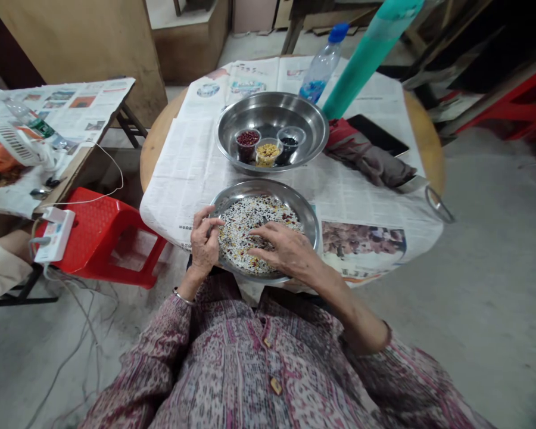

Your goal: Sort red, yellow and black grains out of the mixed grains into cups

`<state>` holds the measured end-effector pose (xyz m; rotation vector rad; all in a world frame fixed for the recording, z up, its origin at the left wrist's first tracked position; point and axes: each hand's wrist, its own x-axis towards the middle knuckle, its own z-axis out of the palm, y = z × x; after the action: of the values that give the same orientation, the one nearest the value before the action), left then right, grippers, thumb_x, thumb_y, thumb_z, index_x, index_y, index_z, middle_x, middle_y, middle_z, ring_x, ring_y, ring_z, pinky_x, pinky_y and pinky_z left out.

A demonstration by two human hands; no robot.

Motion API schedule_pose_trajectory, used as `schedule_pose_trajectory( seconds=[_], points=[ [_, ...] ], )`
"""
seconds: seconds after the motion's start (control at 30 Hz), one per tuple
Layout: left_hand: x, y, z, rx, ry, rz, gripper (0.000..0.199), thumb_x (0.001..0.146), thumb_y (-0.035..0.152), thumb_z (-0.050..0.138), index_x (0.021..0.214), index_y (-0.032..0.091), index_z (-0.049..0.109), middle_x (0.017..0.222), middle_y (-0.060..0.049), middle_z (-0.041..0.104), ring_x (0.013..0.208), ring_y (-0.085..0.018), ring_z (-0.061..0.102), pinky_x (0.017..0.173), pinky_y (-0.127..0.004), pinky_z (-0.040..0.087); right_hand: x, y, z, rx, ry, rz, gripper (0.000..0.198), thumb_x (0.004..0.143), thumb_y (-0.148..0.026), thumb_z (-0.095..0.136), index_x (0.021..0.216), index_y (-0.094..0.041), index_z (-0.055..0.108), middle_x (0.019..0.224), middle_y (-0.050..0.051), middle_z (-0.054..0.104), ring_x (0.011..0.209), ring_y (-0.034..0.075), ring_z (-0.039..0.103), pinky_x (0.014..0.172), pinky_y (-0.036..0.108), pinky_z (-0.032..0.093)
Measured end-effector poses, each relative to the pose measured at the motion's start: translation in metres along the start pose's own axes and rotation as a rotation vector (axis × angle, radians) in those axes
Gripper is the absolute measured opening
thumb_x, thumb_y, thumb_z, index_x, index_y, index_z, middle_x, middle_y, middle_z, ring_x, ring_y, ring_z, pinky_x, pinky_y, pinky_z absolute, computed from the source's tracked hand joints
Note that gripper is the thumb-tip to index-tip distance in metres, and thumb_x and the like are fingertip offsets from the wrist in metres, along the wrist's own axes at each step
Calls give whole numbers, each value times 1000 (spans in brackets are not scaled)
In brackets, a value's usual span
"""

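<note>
Head view: person seated at a round table, both hands at the near metal pan.
R hand: right hand (286, 250) lies palm down over the mix, fingers loosely spread and bent, tips touching the grains; grips nothing that can be made out.
L hand: left hand (204, 238) curled over the pan's left rim, thumb and fingers pinched on the edge; bangle at the wrist.
Near pan: near pan (310, 217) sits at the table's front edge, w/ a flat layer of mixed grains (245, 223), white, black, some red and yellow.
Far bowl: steel bowl (272, 110) just behind the pan, apart from it; holds 3 small cups.
Cups: red beans cup (248, 143) on the left, yellow cup (267, 154) in the middle, black cup (289, 143) on the right, all close together.
Table cover: newspaper (196, 161) under both vessels.
Behind bowl: water bottle (322, 64), blue cap, beside a teal cylinder (366, 56).
Right of bowl: folded cloth (368, 158) touching a dark tablet (377, 136).
Floor left: red stool (100, 232) near the table.
</note>
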<state>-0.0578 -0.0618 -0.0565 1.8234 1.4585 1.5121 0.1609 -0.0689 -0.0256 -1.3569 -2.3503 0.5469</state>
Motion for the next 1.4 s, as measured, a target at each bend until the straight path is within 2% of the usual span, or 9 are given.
schedule_pose_trajectory(
  seconds=[0.17, 0.33, 0.53, 0.6, 0.83, 0.97, 1.07, 1.27, 1.4],
  points=[
    [-1, -1, 1, 5, 2, 0, 21, 92, 6, 52, 89, 21, 67, 129, -4, 60, 124, -20, 57, 111, -42, 46, -1, -1, 2, -53, -134, -23, 16, 90, -28, 66, 105, -25, 69, 103, 6, 69, 90, 20, 64, 74, 32, 48],
    [-2, -2, 1, -4, 11, 13, 21, 91, 6, 52, 89, 20, 68, 128, -5, 61, 124, -20, 57, 110, -41, 46, 9, 4, 3, -101, 30, 86, 16, 94, -20, 55, 93, -22, 71, 91, 6, 70, 81, 20, 62, 71, 32, 45],
    [-1, 1, 1, 22, 2, -28, 21, 92, 7, 50, 89, 19, 68, 129, -6, 61, 124, -19, 57, 111, -39, 45, 21, -25, 13, -127, -37, -315, 13, 92, -24, 63, 102, -21, 70, 104, 8, 67, 101, 23, 56, 86, 36, 48],
    [-1, 2, 1, 23, 0, -28, 22, 91, 7, 50, 90, 19, 68, 129, -6, 61, 124, -19, 57, 111, -39, 45, 24, -31, 20, -169, -61, -365, 12, 92, -24, 62, 100, -20, 70, 104, 9, 66, 100, 23, 54, 85, 36, 48],
    [-2, -1, 0, 1, -16, -7, 22, 90, 6, 50, 90, 20, 67, 129, -6, 60, 126, -21, 55, 111, -42, 44, 23, 13, 5, -280, 106, -109, 16, 94, -19, 54, 92, -20, 69, 95, 9, 66, 96, 24, 54, 81, 35, 46],
    [-2, -3, 1, 10, -11, -12, 22, 90, 6, 50, 90, 20, 67, 129, -6, 60, 126, -21, 55, 111, -43, 44, 20, 33, -6, -270, 224, 42, 22, 92, -18, 53, 106, -19, 69, 107, 12, 67, 102, 26, 55, 86, 38, 47],
    [-1, -4, 1, 35, -15, 4, 22, 89, 5, 50, 90, 19, 67, 129, -6, 60, 125, -20, 56, 110, -42, 45, 19, 27, 1, -273, 213, 92, 25, 90, -20, 55, 112, -18, 68, 111, 13, 67, 105, 28, 56, 84, 40, 49],
    [3, 14, -9, 228, -102, 104, 21, 93, 5, 49, 97, 19, 65, 130, -9, 60, 125, -20, 56, 107, -41, 47, 5, -4, 10, -65, 74, -148, 18, 94, -21, 56, 108, -23, 67, 106, 7, 69, 104, 23, 61, 84, 36, 52],
    [8, 41, -18, 492, -221, 229, 21, 95, 9, 52, 107, 20, 64, 135, -9, 59, 127, -24, 53, 109, -45, 44, -14, -5, 6, -63, 182, -184, 16, 96, -19, 53, 106, -20, 66, 98, 6, 71, 95, 22, 63, 85, 35, 51]
  ],
)
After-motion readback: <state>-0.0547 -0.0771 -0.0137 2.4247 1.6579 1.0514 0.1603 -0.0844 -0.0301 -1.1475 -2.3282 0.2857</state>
